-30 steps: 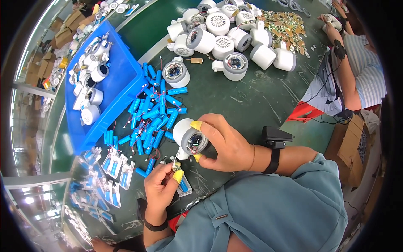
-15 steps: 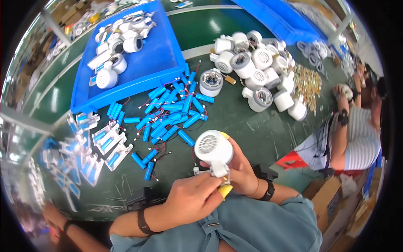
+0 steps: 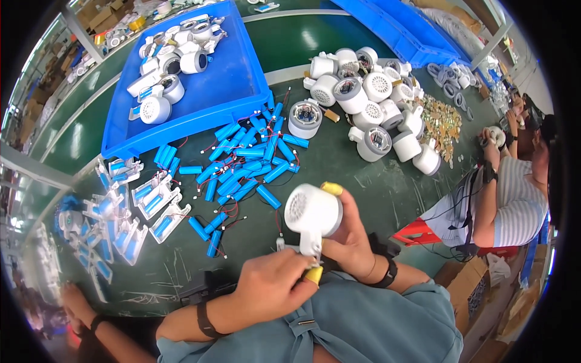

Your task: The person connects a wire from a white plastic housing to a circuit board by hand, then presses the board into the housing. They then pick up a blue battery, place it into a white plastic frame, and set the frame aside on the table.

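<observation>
Both hands on the white fan housing (image 3: 313, 213)

Our right hand (image 3: 351, 239) gripped its body, left hand (image 3: 272, 284) pinched its handle (clear of the blue batteries (image 3: 248, 160)), above bare green tabletop (image 3: 387, 193).

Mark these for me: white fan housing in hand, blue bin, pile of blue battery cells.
white fan housing (image 3: 311, 210), head view, on its round grille face.
blue bin (image 3: 233, 91), head view, on a bare stretch of its floor.
blue battery cells (image 3: 245, 158), head view, on a cell mid-pile.

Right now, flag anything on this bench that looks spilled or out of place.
The blue battery cells lie loose in a tangled heap on the green table, wires crossing, beside the blue tray. Small brass parts are scattered at the right.
</observation>
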Tool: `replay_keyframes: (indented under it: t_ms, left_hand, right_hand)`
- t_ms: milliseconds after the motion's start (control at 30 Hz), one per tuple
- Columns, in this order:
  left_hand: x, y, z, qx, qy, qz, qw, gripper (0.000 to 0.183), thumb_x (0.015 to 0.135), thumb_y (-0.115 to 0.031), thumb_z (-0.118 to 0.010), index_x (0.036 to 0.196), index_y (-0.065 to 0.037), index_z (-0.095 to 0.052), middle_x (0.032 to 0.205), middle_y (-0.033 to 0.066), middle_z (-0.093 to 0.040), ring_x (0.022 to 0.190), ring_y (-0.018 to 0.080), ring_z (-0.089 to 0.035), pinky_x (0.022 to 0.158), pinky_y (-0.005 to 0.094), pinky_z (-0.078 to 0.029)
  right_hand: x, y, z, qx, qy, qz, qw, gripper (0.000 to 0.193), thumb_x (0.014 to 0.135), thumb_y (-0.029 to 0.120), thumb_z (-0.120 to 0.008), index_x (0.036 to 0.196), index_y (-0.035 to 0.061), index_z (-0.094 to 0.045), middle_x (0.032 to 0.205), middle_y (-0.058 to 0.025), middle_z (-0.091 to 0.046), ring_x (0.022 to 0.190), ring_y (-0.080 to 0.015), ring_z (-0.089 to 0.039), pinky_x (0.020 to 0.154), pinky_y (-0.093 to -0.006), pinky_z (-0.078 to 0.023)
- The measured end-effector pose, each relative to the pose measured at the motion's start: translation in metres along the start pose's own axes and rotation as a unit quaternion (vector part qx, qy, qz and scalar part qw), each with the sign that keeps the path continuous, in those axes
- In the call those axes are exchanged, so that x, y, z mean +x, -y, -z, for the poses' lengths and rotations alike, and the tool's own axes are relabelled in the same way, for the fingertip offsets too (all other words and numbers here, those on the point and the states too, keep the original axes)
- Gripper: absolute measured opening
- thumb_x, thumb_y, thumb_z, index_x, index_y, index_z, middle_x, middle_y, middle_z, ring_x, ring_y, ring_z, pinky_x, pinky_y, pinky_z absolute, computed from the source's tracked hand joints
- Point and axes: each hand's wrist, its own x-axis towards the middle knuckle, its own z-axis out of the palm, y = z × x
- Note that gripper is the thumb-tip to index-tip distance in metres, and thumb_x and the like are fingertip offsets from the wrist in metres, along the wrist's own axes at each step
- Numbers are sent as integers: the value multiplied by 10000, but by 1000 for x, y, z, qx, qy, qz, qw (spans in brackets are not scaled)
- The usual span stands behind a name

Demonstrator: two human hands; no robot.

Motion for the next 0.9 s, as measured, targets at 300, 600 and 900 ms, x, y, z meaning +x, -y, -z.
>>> replay_keyframes:
  t_ms: [300,600,900]
  left_hand:
    - [-8,58,19,-234,-40,185,954,58,790,15,-622,838,12,-589,705,-6,-486,583,53,-402,506,243,-309]
    - [-5,62,21,-270,-29,234,934,64,845,7,-556,870,21,-613,771,-24,-526,664,33,-441,574,213,-339]
    - [0,63,22,-275,-12,262,925,109,841,-1,-515,862,19,-620,781,-27,-527,667,30,-436,587,201,-327]
  right_hand:
    - [39,31,-3,-496,-49,197,845,771,648,14,-727,1358,26,-425,1276,-141,-451,990,-223,-562,742,-289,-488]
    - [45,8,5,-517,-51,196,831,757,634,44,-739,1330,18,-442,1252,-185,-475,1049,-356,-575,819,-379,-520]
    - [49,5,9,-518,-49,220,825,750,635,84,-780,1292,-13,-432,1229,-210,-486,1027,-402,-581,817,-416,-525]
